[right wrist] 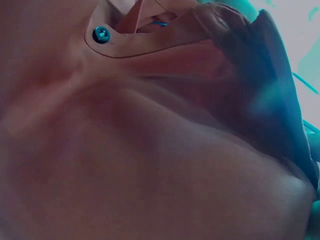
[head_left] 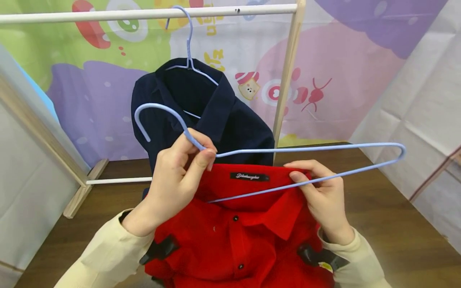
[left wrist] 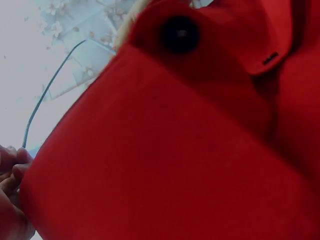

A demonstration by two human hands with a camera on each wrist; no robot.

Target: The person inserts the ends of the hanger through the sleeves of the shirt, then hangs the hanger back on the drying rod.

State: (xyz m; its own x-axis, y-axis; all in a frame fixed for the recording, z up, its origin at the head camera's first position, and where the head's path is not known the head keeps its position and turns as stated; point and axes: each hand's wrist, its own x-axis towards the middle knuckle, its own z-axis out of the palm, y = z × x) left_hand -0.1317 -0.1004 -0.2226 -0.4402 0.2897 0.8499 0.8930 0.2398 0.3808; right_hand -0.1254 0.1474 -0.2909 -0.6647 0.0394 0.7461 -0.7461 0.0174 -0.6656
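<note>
A light blue clothes hanger (head_left: 309, 149) is held by my left hand (head_left: 176, 176), thumb and fingers pinching it at the base of its hook. Its right end sticks out past the collar, while the lower bar runs down into the neck of a red shirt (head_left: 212, 236), where its left end is hidden. My right hand (head_left: 325, 196) pinches the right side of the shirt's collar, and the bar crosses in front of that hand. In both wrist views, red shirt cloth (left wrist: 125, 150) fills most of the picture; the right one shows a button (right wrist: 101, 34).
Behind hangs a dark navy shirt (head_left: 248, 120) on another light blue hanger (head_left: 189, 40), hooked over the white rail (head_left: 90, 15) of a wooden-legged rack (head_left: 288, 72). The brown table (head_left: 389, 224) lies below. A patterned cloth backdrop (head_left: 342, 60) stands behind the rack.
</note>
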